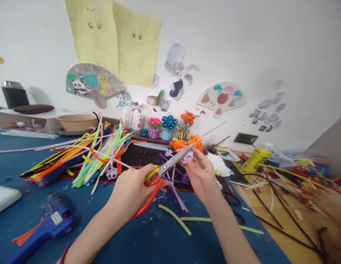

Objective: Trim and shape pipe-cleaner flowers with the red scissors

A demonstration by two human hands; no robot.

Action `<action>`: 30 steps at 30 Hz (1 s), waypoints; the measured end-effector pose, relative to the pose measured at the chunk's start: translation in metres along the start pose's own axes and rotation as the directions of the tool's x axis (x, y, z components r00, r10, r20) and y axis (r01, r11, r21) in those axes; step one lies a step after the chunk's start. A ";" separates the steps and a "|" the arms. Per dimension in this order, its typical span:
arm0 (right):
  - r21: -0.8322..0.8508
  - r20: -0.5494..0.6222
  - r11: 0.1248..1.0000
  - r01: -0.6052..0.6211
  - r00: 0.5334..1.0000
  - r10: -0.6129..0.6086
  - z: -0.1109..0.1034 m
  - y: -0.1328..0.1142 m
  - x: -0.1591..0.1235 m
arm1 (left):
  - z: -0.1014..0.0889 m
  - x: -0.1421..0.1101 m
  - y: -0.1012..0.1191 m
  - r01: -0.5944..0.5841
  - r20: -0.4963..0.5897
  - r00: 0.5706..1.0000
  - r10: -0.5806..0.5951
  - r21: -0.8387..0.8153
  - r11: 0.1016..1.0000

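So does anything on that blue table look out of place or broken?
Only mild mess: the pale green stems lie loose and askew, apart from the big bundle, on the blue table. Nothing looks spilled or broken.

L hand (133, 185) hides pt. of the red-handled metal scissors (174, 161); its fingertips mostly out of sight. R hand's (202, 174) fingers + blades cover pt. of the small lilac fuzzy-wire piece (187, 156), so full shape unclear. Blue plastic glue gun (56, 218) cut off at bottom edge, white plastic case (5, 198) at L edge. Co-worker's hand (328, 209) at R edge: blurred, cut off. Yellow bottle's (255, 159) label txt too blurry to read.
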State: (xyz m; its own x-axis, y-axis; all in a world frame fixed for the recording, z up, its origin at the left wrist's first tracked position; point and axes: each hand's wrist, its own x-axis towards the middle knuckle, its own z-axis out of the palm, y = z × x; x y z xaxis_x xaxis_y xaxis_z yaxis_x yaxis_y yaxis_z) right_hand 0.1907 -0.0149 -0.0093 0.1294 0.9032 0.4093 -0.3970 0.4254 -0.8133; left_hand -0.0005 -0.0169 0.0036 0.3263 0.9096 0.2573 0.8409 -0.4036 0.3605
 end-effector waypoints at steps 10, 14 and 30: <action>-0.003 -0.003 1.000 -0.002 1.000 0.002 0.001 -0.001 0.000 | 0.001 0.002 -0.001 -0.031 -0.004 1.000 0.031 -0.011 0.999; 0.041 -0.016 0.999 -0.001 1.000 0.002 0.001 -0.001 0.001 | 0.000 0.002 0.001 -0.007 0.010 1.000 0.008 -0.024 1.000; 0.060 -0.016 0.998 -0.020 1.000 0.020 0.007 -0.005 -0.002 | -0.002 0.000 0.004 0.025 0.020 1.000 -0.023 -0.061 0.998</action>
State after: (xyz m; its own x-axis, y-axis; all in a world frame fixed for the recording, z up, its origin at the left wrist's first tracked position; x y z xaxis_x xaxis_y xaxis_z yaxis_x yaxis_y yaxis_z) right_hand 0.1861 -0.0190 -0.0035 0.1356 0.9125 0.3859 -0.4531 0.4035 -0.7949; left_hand 0.0016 -0.0182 0.0070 0.3152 0.9206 0.2305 0.8207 -0.3864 0.4209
